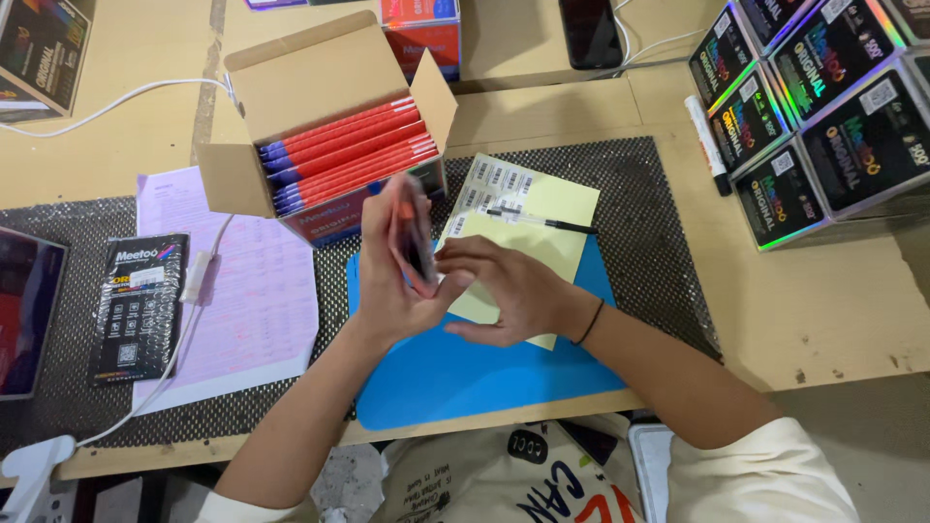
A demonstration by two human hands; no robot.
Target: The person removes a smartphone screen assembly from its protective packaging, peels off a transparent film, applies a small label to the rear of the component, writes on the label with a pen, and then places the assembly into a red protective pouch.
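My left hand (387, 281) holds a small flat red and dark box (415, 235) upright over the blue mat (465, 373). My right hand (509, 289) touches the box's lower edge with its fingertips; a black band circles that wrist. Just behind the hands stands an open cardboard carton (320, 77) packed with several red and blue flat boxes (349, 150) standing on edge. To the right of the carton lies a yellow sheet (552, 208) with barcode stickers and a black pen (542, 223) on it.
A pink printed sheet (247, 291) and a black flat packet (138, 305) lie to the left, crossed by a white cable (179, 334). Stacked black iridescent boxes (823, 107) and a white marker (707, 145) stand at the right. A dark phone (589, 32) rests at the back.
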